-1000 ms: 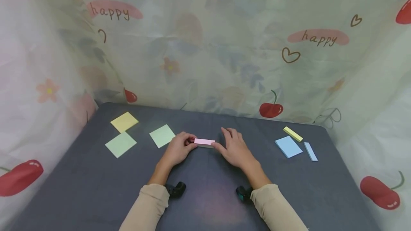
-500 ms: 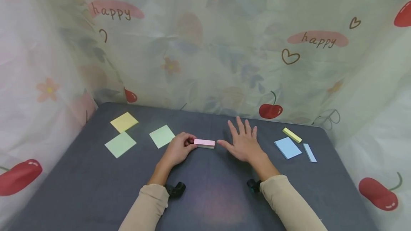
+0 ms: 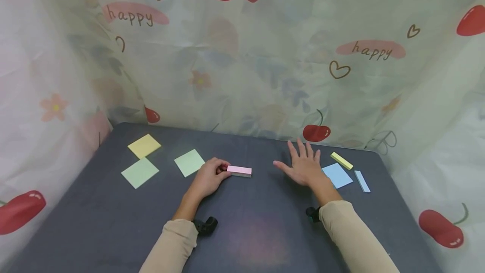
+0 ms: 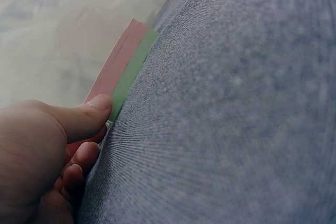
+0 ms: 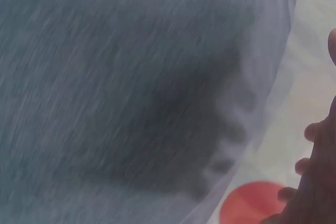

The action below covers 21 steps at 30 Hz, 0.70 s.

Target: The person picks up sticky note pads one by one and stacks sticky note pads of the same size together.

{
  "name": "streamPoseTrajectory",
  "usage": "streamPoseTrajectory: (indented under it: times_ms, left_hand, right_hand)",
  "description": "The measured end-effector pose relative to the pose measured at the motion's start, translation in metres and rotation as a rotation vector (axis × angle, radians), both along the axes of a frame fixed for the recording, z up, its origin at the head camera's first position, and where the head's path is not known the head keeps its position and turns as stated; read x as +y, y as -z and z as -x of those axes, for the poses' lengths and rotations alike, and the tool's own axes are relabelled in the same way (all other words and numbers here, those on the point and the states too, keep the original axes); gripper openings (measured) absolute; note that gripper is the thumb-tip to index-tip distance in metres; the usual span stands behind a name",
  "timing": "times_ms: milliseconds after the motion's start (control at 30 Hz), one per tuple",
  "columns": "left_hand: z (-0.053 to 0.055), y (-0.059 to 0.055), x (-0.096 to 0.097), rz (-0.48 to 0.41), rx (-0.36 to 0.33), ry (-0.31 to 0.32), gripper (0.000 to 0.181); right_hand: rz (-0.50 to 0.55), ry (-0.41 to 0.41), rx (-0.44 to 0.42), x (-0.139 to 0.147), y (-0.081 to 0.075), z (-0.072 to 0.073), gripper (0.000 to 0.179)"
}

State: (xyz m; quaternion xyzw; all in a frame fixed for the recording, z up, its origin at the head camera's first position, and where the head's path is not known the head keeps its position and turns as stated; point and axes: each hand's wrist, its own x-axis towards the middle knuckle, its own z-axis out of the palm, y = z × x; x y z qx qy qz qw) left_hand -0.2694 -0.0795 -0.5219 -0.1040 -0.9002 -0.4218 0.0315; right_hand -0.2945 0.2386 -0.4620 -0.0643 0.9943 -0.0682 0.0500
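Observation:
My left hand [image 3: 208, 177] pinches the left end of a narrow pink sticky note pad [image 3: 239, 169] that lies on a green one [image 4: 135, 64]. In the left wrist view the thumb presses on that end, and the two strips sit low against the dark cloth. My right hand [image 3: 305, 167] holds nothing; its fingers are spread over the cloth, left of a blue square sticky note pad [image 3: 339, 177] that its wrist partly covers. Only fingertips and the hand's shadow show in the right wrist view.
Right of the blue square lie a narrow yellow pad [image 3: 342, 160] and a narrow blue pad [image 3: 362, 181]. On the left are a yellow square pad [image 3: 144, 145], a green square [image 3: 140, 172] and another green square [image 3: 190, 162]. A patterned curtain [image 3: 246, 62] hangs behind the table.
My right hand has let go of the strips' right end, spread its fingers and moved right toward the blue square pad. The left hand still holds the strips in place.

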Motion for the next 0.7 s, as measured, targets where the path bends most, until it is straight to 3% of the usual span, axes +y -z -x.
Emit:
streamPoseTrajectory:
  times_ms: [333, 700]
  left_hand:
    - [0.001, -0.001, -0.001, 0.003, -0.001, -0.002, 0.021]
    - [-0.001, -0.003, 0.000, 0.000, -0.013, -0.005, 0.020]
  right_hand:
    - [0.014, 0.078, 0.006, 0.043, 0.000, 0.005, 0.104]
    - [-0.013, 0.172, -0.059, 0.099, -0.005, 0.004, 0.109]
